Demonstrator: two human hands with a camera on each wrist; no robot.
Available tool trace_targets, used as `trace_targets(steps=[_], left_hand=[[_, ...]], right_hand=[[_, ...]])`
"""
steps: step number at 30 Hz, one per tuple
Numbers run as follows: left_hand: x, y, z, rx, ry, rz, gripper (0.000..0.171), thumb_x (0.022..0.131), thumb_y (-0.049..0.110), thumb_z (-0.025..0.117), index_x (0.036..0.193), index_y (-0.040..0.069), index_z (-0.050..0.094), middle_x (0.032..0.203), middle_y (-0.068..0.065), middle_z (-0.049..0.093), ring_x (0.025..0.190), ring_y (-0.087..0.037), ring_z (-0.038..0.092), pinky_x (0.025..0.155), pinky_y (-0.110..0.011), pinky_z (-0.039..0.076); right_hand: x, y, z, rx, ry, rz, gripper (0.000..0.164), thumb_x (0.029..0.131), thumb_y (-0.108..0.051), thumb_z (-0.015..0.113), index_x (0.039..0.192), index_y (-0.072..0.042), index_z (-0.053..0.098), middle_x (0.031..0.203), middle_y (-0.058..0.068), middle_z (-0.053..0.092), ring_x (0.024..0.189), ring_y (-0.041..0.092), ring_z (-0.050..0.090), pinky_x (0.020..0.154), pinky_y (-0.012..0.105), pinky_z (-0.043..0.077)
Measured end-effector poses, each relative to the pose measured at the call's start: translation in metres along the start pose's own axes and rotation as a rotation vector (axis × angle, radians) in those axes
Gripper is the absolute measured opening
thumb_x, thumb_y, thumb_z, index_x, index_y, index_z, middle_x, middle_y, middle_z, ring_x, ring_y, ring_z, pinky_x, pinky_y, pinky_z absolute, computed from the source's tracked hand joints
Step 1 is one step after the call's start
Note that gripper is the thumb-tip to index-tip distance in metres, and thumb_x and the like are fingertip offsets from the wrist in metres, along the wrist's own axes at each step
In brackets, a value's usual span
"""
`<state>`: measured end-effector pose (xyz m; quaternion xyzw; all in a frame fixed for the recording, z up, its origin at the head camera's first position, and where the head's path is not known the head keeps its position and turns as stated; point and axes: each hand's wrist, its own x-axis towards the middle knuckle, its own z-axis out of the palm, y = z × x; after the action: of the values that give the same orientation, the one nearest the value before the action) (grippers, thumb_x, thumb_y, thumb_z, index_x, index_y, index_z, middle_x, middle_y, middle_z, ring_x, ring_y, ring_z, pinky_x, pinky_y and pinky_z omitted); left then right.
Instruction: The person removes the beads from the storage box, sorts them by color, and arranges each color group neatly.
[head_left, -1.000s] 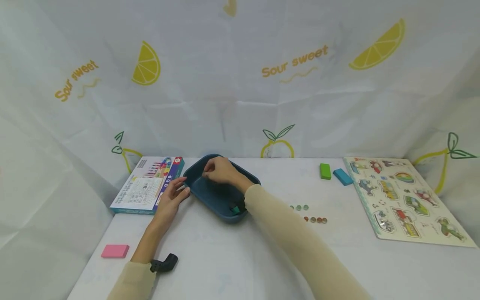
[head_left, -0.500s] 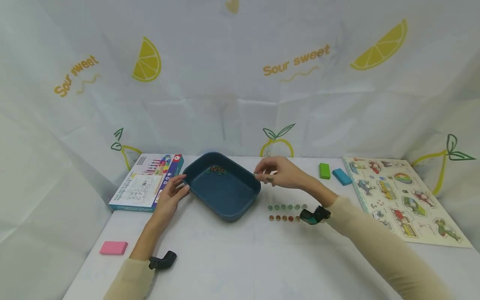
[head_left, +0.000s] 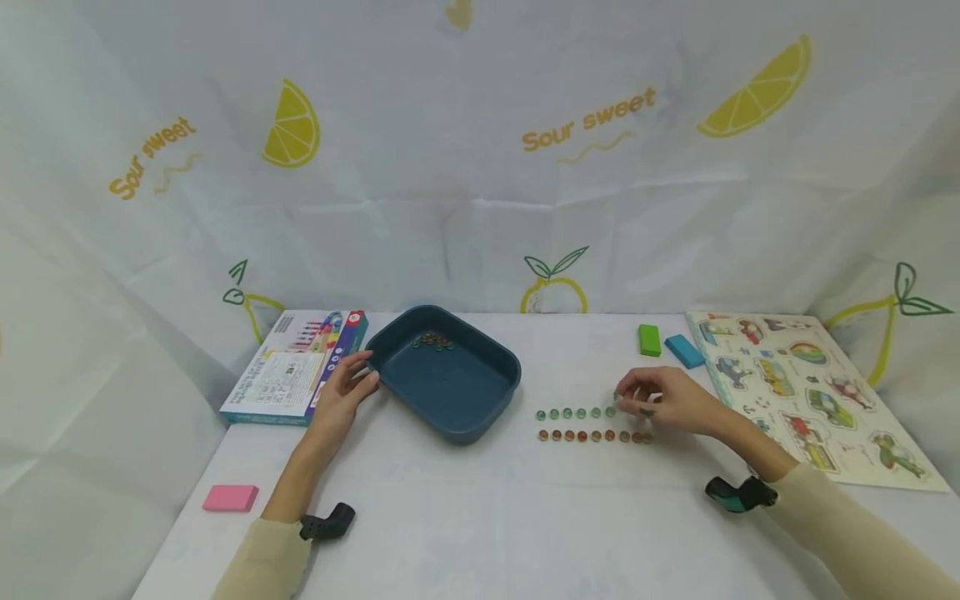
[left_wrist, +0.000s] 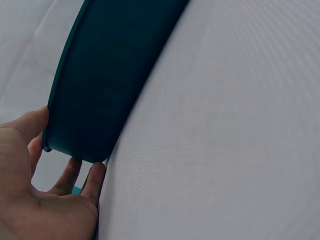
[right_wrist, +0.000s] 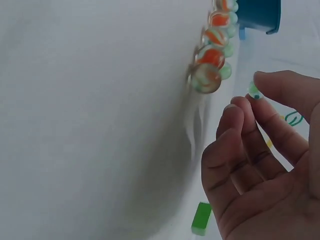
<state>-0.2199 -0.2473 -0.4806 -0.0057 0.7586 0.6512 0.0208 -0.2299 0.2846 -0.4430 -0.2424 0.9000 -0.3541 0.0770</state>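
Observation:
My right hand [head_left: 667, 402] pinches a pale green glass marble [right_wrist: 255, 90] between thumb and fingertips. It is close over the right end of a row of green marbles [head_left: 567, 413]. Nearer to me runs a parallel row of orange-streaked marbles [head_left: 582, 437]. My left hand [head_left: 341, 396] touches the left corner of a dark blue plastic tray [head_left: 457, 434]. In the left wrist view, the thumb meets the tray's rim and other fingertips rest against its end wall, the fingers loosely bent. Inside the tray, several mixed marbles [head_left: 433, 340] gather at the far end.
A printed box [head_left: 277, 379] lies behind my left hand, and a pink block [head_left: 230, 498] is left of my forearm. Green [head_left: 649, 340] and blue [head_left: 685, 352] blocks lie at the back right, next to a picture puzzle board [head_left: 806, 383]. White cloth hangs behind.
My right hand has gone from inside the tray, out over its right rim, to the right end of the marble rows, carrying a marble. My left hand has stayed at the tray corner.

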Motion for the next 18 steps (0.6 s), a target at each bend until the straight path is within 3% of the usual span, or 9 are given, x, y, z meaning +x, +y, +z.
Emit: trace_targets(steps=[5, 12, 18], left_hand=[[-0.001, 0.000, -0.001, 0.004, 0.009, -0.019, 0.059, 0.108, 0.038, 0.062, 0.160, 0.023, 0.040, 0.172, -0.007, 0.032, 0.157, -0.028, 0.039, 0.118, -0.028, 0.047], [0.000, -0.001, 0.000, -0.013, 0.010, -0.017, 0.057, 0.108, 0.034, 0.063, 0.160, 0.022, 0.041, 0.171, -0.008, 0.033, 0.157, -0.028, 0.039, 0.104, -0.008, 0.051], [0.001, -0.001, 0.001, -0.011, 0.018, -0.017, 0.057, 0.109, 0.032, 0.062, 0.160, 0.022, 0.040, 0.170, -0.009, 0.033, 0.157, -0.028, 0.039, 0.101, -0.005, 0.050]], right_hand=[[-0.004, 0.010, 0.001, -0.033, -0.016, 0.007, 0.011, 0.095, -0.016, 0.079, 0.105, -0.012, 0.075, 0.088, -0.005, 0.067, 0.077, 0.002, 0.056, 0.065, 0.020, 0.050], [-0.005, 0.015, 0.005, -0.062, -0.019, 0.024, 0.014, 0.093, -0.015, 0.081, 0.106, -0.013, 0.077, 0.087, -0.006, 0.067, 0.077, 0.002, 0.053, 0.066, 0.020, 0.047], [-0.004, 0.014, 0.006, -0.070, -0.028, 0.044, 0.017, 0.091, -0.015, 0.083, 0.107, -0.013, 0.077, 0.087, -0.005, 0.066, 0.077, 0.003, 0.052, 0.066, 0.020, 0.046]])
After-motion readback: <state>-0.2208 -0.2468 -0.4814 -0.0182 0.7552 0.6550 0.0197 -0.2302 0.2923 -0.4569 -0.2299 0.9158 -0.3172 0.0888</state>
